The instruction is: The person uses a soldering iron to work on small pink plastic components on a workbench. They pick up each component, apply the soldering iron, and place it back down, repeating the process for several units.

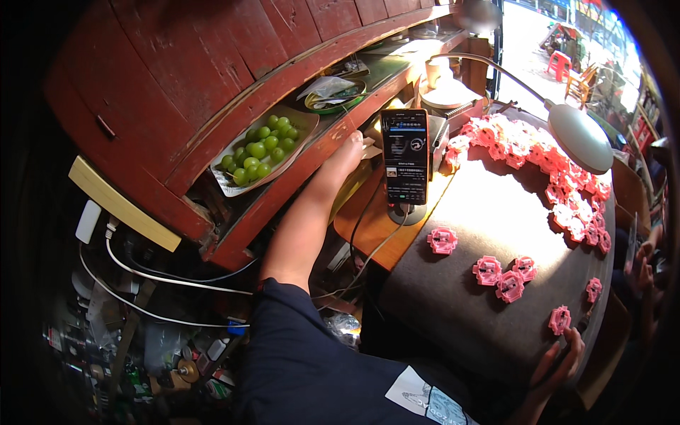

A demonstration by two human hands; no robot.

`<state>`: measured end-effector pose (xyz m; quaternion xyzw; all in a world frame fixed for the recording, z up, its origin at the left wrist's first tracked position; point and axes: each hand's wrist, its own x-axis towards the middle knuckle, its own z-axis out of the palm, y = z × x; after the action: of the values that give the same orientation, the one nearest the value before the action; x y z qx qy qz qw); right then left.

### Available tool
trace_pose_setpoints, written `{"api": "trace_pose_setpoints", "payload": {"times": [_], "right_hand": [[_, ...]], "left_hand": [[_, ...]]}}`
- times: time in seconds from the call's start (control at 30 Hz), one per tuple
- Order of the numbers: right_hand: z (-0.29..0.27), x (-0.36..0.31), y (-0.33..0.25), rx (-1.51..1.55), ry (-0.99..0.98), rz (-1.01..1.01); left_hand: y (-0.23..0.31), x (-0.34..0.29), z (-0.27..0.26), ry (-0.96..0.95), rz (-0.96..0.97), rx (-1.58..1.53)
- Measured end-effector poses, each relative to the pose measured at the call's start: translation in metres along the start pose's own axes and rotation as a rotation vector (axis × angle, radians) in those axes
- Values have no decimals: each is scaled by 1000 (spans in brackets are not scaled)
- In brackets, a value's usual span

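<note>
My left arm reaches forward to the shelf edge of a red wooden cabinet. My left hand (348,151) is beside a piece of paper or card (370,149), just left of an upright phone (406,157); its fingers are mostly hidden. At the near right of the dark table mat (432,315), my right hand (561,363) rests with its visible fingers apart. Close to its fingertips lies a pink plastic part (559,320) with a dark centre. A small dark object (583,324), too small to name, is by the fingertips.
More pink parts (510,286) lie mid-mat, with a large pile (520,145) at the far side. A desk lamp (579,138) overhangs it. Green grapes (256,150) fill a tray on the cabinet shelf. White cables (177,281) run at lower left. Another person's hand (644,265) shows at right.
</note>
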<state>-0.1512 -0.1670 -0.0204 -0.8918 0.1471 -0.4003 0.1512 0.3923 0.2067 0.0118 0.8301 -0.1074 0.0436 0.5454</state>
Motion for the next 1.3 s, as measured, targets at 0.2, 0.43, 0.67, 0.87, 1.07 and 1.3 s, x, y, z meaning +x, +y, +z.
{"api": "trace_pose_setpoints", "payload": {"times": [0.2,0.43,0.67,0.87,1.07,1.3], "right_hand": [[1,1,0,1,-8,-23],[0,2,-4,-8,-9,-28],[0,1,-6,2,-15,38],[0,1,-2,-33,-11,-9],[1,-1,-2,-1,-11,43],[0,-1,2,-5,-15,-14]], "left_hand": [[17,-20,-17,-127,115,90],[10,-10,-17,-109,150,85],[-6,3,-17,-70,147,88],[-15,7,-18,-36,143,94],[-30,11,-19,21,217,225],[-43,1,-26,185,577,819]]}}
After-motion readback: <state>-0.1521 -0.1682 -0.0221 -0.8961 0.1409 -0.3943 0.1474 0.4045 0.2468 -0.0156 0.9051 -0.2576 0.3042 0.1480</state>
